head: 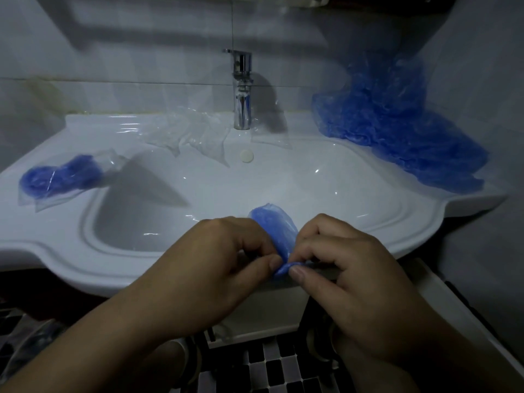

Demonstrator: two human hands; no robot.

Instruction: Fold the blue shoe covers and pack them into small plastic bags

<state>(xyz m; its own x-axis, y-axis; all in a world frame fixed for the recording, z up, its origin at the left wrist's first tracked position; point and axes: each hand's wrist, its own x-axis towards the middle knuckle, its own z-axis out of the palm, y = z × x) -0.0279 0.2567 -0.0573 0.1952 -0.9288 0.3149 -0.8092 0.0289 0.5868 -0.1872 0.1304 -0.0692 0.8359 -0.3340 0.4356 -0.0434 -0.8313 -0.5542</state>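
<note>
A folded blue shoe cover (pixel 273 226) is held over the front rim of the white sink (pixel 198 180). My left hand (pixel 221 268) pinches its lower end between thumb and fingers. My right hand (pixel 348 268) pinches the same end from the right, thumb tip against the blue plastic. A pile of loose blue shoe covers (pixel 397 129) lies on the sink's back right corner. Empty clear plastic bags (pixel 192 131) lie behind the basin, left of the tap. A packed bag with blue covers inside (pixel 61 177) rests on the left ledge.
A chrome tap (pixel 242 89) stands at the back centre against the tiled wall. The overflow cap (pixel 246 156) sits below it. Under the sink is a black-and-white tiled floor (pixel 272 367), with a white cabinet edge (pixel 453 307) at right.
</note>
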